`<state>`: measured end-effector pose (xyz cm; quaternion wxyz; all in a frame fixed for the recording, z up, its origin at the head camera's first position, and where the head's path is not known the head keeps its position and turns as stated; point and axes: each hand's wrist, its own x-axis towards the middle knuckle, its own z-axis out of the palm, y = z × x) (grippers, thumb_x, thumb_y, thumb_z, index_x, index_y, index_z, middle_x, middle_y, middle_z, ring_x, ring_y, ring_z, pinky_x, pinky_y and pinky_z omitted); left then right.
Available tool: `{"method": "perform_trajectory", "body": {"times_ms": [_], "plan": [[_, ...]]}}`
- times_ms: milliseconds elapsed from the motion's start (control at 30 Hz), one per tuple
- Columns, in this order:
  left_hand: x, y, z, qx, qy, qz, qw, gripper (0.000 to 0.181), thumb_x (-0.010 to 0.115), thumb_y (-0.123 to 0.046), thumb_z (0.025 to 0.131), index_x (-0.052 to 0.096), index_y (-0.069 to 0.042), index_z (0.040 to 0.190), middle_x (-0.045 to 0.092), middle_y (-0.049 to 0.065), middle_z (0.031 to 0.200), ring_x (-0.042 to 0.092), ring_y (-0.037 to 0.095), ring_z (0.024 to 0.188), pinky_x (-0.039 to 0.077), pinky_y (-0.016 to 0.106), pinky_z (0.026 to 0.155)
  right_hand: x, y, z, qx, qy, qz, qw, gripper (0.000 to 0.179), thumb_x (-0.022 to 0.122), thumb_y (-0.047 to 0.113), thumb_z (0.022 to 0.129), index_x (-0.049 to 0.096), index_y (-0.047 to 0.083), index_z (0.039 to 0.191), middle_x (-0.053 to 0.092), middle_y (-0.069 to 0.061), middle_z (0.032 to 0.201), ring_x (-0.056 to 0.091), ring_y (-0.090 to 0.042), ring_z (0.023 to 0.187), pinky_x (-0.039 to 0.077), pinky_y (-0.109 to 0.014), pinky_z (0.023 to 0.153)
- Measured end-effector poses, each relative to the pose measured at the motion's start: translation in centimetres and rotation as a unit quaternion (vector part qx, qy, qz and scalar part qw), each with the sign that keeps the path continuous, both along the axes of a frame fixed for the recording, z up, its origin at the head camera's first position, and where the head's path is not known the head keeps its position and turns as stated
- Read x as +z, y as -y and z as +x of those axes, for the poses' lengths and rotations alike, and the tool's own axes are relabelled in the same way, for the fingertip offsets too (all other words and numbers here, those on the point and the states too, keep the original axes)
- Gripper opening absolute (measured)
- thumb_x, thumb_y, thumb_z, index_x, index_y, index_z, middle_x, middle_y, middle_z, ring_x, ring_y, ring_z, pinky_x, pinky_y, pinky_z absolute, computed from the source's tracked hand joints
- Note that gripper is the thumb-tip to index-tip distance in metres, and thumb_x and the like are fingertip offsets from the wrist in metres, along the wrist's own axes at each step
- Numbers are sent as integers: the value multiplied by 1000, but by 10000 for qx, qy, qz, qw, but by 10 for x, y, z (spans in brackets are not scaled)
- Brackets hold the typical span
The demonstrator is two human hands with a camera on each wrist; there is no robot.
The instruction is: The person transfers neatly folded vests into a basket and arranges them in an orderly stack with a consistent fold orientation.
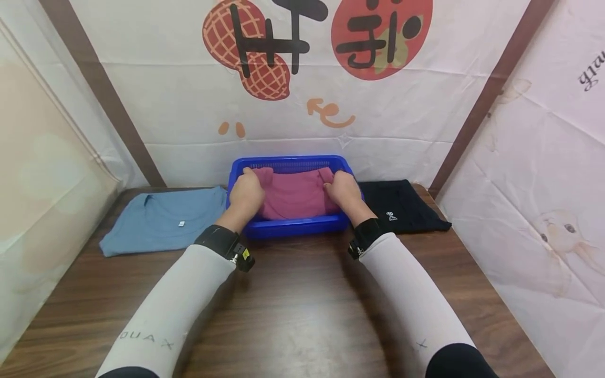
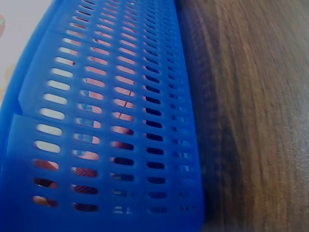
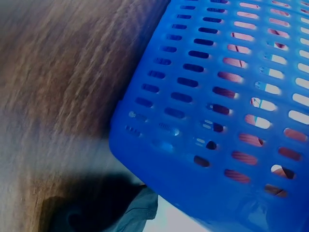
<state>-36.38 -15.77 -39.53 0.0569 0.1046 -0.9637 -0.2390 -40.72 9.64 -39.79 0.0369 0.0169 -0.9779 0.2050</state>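
Note:
A folded pink shirt (image 1: 298,197) lies over the opening of a blue plastic basket (image 1: 295,228), its neckline facing me. At its left end my left hand (image 1: 247,194) grips the shirt with curled fingers. My right hand (image 1: 344,191) pinches the opposite end, thumb on top of the cloth. In the left wrist view the slotted basket wall (image 2: 106,121) fills most of the picture, with pink cloth showing through the slots. The right wrist view also shows the basket wall (image 3: 217,96) from outside; both hands are hidden there.
Left of the basket a light blue shirt (image 1: 165,218) lies folded flat on the wooden table (image 1: 293,304). A folded black shirt (image 1: 404,207) with a small white print lies to the right. A printed cloth wall (image 1: 302,128) stands directly behind the basket.

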Motion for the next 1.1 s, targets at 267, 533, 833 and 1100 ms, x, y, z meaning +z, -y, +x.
{"method": "perform_trajectory", "body": {"times_ms": [267,533,833,1100], "plan": [[6,-7,-7,106,92,71,9999,71,51,-11,96,19,10,156,59,29,136,65,39,119,57,59,84,5,6,-2,-42,85,72,9999,30,63,32,101,66,4,111,69,-14,113,63,-27,94,55,-44,82],[10,-9,-12,213,326,44,9992,65,54,-14,95,27,10,149,61,29,131,67,39,114,57,57,83,4,12,-5,-37,377,277,9989,31,60,32,101,68,5,114,69,-13,122,64,-26,100,55,-45,85],[-2,-6,-18,313,689,115,9971,72,50,-15,97,15,12,155,60,30,134,66,35,113,57,57,88,-6,9,-8,-131,592,162,9980,29,61,26,98,69,4,116,67,-12,126,61,-25,101,54,-42,84],[-8,-5,-21,221,728,200,9969,64,48,-13,98,21,10,152,60,30,133,65,37,117,55,59,91,-10,7,-9,-95,855,275,9959,30,59,25,101,66,3,120,65,-12,123,59,-27,100,52,-41,83]]}}
